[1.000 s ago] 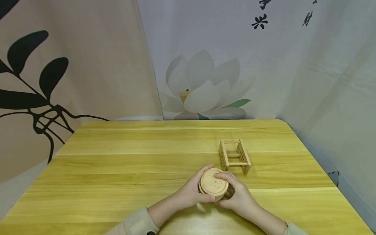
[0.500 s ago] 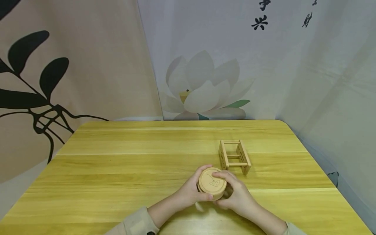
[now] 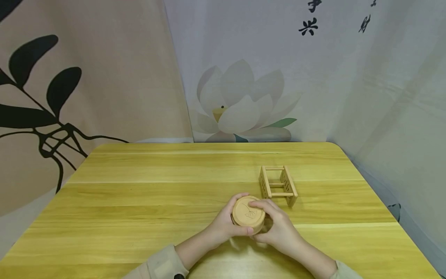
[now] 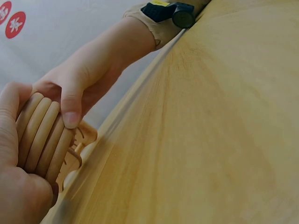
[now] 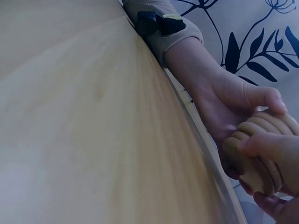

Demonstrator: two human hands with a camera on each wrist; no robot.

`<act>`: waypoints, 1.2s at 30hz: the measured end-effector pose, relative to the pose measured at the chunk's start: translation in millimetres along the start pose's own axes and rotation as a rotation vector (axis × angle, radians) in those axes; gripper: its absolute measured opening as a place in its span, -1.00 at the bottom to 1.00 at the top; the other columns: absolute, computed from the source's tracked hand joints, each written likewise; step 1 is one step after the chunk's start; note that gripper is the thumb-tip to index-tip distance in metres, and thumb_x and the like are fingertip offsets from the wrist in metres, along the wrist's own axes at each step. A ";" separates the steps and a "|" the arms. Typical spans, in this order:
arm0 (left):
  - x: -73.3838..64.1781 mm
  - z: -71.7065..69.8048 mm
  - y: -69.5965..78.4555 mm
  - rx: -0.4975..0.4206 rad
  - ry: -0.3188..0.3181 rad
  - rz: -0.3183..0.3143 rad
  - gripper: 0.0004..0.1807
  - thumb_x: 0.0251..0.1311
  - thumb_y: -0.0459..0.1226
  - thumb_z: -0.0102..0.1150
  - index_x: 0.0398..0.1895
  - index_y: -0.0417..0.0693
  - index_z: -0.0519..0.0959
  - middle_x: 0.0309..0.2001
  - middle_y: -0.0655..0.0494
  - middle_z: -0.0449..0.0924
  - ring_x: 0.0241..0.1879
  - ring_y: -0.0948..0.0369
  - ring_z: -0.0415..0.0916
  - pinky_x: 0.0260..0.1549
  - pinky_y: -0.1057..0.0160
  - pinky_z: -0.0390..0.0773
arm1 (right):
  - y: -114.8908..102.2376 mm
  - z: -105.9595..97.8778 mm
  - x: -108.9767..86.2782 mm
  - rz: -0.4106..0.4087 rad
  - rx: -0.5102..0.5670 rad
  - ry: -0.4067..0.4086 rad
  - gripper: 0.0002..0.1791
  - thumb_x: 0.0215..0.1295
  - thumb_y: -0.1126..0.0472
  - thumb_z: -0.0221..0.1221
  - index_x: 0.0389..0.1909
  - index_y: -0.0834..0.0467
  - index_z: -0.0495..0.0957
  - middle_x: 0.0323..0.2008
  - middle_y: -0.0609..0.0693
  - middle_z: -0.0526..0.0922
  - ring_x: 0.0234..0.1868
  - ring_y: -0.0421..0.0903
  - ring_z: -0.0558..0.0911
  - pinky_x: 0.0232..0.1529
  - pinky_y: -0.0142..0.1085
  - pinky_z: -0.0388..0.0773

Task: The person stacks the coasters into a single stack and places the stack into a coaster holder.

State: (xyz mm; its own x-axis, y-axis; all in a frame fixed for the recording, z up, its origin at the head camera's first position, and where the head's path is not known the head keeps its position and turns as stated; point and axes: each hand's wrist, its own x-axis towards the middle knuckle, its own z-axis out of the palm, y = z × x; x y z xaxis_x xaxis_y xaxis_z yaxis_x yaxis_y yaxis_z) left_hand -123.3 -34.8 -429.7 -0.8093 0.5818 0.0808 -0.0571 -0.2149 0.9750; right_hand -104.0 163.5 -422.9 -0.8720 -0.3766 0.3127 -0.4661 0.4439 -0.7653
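Observation:
A stack of several round wooden coasters (image 3: 246, 215) is held between both hands above the table, tilted slightly; the top one bears an engraved ginkgo leaf. My left hand (image 3: 223, 224) grips the stack from the left, thumb along its near edge. From the right, my right hand (image 3: 280, 226) holds it too, with a finger over the top coaster and the thumb at the lower edge. In the left wrist view the coasters (image 4: 39, 135) show as stacked rounded edges. The right wrist view has the stack (image 5: 254, 154) partly covered by fingers.
A small wooden coaster rack (image 3: 277, 186) with slatted sides and crossbars stands just beyond the right hand. The wooden table (image 3: 156, 201) stretches around the hands, its far edge meeting a printed curtain (image 3: 244, 77).
Both hands have shifted a little left and up with the coaster stack, which has turned slightly between them. The rack stays in place.

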 end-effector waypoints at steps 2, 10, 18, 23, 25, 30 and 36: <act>0.1 -0.1 0.1 -0.014 0.005 -0.003 -0.06 -0.04 -0.47 0.35 0.42 0.03 0.10 0.24 -0.17 0.28 0.10 -0.02 0.44 0.03 0.10 0.48 | -0.7 0.5 0.8 -0.002 0.005 0.001 -0.10 -0.35 0.40 0.53 0.16 -0.08 0.46 0.07 -0.19 0.47 0.03 -0.10 0.52 0.00 -0.26 0.52; 0.5 -1.2 -1.1 -0.028 0.043 0.004 -0.03 -0.10 -0.49 0.33 0.42 -0.03 0.09 0.24 -0.19 0.28 0.10 -0.04 0.43 0.04 0.08 0.48 | -4.7 0.3 4.6 -0.004 0.011 -0.003 -0.10 -0.37 0.40 0.54 0.16 -0.05 0.45 0.07 -0.18 0.47 0.04 -0.09 0.51 -0.03 -0.27 0.54; 0.1 -0.9 1.6 -0.063 0.077 -0.001 0.00 -0.15 -0.48 0.32 0.44 -0.06 0.06 0.26 -0.18 0.26 0.11 -0.05 0.43 0.04 0.09 0.47 | -10.2 -3.4 8.0 -0.012 0.016 -0.004 -0.06 -0.37 0.40 0.54 0.20 -0.01 0.43 0.11 -0.14 0.47 0.07 -0.07 0.50 -0.01 -0.24 0.53; -1.1 -0.9 5.9 -0.109 0.096 -0.007 -0.01 -0.12 -0.46 0.32 0.43 -0.01 0.05 0.28 -0.22 0.20 0.12 -0.06 0.41 0.05 0.09 0.46 | -12.8 -5.8 9.9 -0.020 0.030 0.006 0.01 -0.38 0.42 0.54 0.26 -0.01 0.39 0.17 -0.09 0.46 0.12 -0.04 0.47 0.00 -0.25 0.53; -1.4 -0.9 8.4 -0.118 0.110 -0.012 -0.02 -0.12 -0.45 0.31 0.43 -0.01 0.06 0.28 -0.23 0.19 0.12 -0.06 0.41 0.04 0.09 0.47 | -14.1 -6.5 10.7 -0.026 0.041 0.012 0.03 -0.37 0.44 0.54 0.29 -0.01 0.37 0.19 -0.07 0.46 0.13 -0.04 0.47 0.00 -0.26 0.52; -0.6 -0.7 15.0 -0.119 0.141 -0.023 -0.05 -0.13 -0.44 0.29 0.41 0.02 0.10 0.26 -0.21 0.21 0.09 -0.04 0.42 0.02 0.10 0.49 | -17.2 -7.7 12.5 -0.029 0.062 0.039 0.08 -0.35 0.44 0.54 0.35 -0.03 0.33 0.22 0.01 0.44 0.13 -0.03 0.48 0.04 -0.26 0.50; 0.8 -1.3 20.6 -0.145 0.130 -0.003 -0.03 -0.13 -0.41 0.31 0.41 0.02 0.07 0.27 -0.21 0.20 0.13 -0.04 0.40 0.06 0.10 0.46 | -18.5 -9.3 14.4 -0.049 0.074 0.063 0.11 -0.32 0.42 0.54 0.39 0.01 0.28 0.26 0.08 0.41 0.13 -0.01 0.49 0.07 -0.24 0.47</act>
State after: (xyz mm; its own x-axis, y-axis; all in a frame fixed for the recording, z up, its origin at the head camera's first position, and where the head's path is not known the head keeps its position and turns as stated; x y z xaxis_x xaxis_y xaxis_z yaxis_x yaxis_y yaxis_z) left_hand -125.9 -39.8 -409.8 -0.8771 0.4785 0.0411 -0.1360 -0.3294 0.9343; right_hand -109.3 157.4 -399.1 -0.8573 -0.3433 0.3837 -0.4980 0.3642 -0.7870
